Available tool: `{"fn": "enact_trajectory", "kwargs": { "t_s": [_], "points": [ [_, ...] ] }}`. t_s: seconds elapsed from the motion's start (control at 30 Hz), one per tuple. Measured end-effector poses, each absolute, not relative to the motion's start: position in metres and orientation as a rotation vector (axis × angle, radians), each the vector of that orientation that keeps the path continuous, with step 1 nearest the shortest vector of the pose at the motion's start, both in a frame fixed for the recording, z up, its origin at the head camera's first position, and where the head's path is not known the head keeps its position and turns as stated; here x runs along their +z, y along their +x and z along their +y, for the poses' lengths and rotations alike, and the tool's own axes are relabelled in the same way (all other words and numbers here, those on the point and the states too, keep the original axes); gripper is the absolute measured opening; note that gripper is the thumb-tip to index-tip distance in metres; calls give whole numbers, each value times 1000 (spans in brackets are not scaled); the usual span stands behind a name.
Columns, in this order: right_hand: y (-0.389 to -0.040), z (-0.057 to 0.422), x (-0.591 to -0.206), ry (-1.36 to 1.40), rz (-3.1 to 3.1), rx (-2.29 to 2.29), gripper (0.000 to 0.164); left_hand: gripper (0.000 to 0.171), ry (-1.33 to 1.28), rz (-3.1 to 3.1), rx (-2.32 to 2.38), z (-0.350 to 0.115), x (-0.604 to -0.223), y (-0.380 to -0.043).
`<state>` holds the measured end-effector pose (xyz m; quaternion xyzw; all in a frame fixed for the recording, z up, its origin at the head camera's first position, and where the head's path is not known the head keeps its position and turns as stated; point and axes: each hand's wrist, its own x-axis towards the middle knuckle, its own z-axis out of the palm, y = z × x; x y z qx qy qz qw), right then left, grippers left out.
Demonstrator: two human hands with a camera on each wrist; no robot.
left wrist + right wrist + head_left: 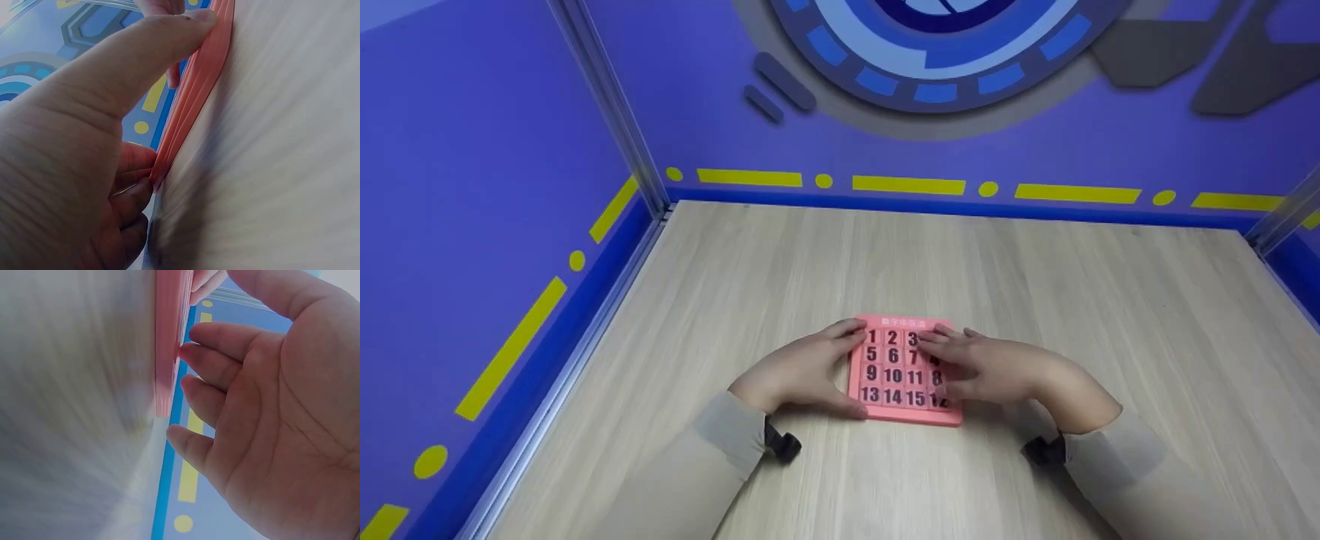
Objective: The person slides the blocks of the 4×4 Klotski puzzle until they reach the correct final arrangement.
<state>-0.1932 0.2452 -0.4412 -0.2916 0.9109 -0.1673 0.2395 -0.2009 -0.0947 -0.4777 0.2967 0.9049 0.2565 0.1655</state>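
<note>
A pink number sliding puzzle (892, 386) lies flat on the table in the head view, its black numerals facing up. The left hand (810, 367) grips its left side, thumb at the lower corner and fingers by the upper one. In the left wrist view that thumb (169, 36) presses along the puzzle's edge (194, 93). From the right, the right hand (997, 367) reaches over the right-hand column, fingers extended and fingertips on the tiles. It covers the upper right corner tiles; 8 and 12 show partly below. The right wrist view shows the right fingers (214, 365) beside the puzzle's side (167, 343).
The light wood-grain table (780, 262) stretches around the puzzle. Blue-purple panels (720, 135) with yellow markings stand behind and at the left. Black wrist straps (784, 448) sit at both sleeve cuffs.
</note>
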Motion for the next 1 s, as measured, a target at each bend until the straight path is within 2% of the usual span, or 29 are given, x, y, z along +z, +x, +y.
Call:
{"fn": "enact_trajectory", "kwargs": {
  "t_s": [0.37,0.53,0.77,1.0],
  "points": [
    [-177,254,-414,-767,2599,-420,71,127,852,2591,715,-94,-473,-205],
    [-169,256,-422,-832,2590,-420,74,127,844,2585,717,-95,-473,-204],
    [-169,259,-436,-905,2619,-458,66,128,838,2581,728,-95,-475,-201],
    [-171,261,-443,-886,2565,-407,71,127,841,2581,730,-94,-476,-199]
  ]
}}
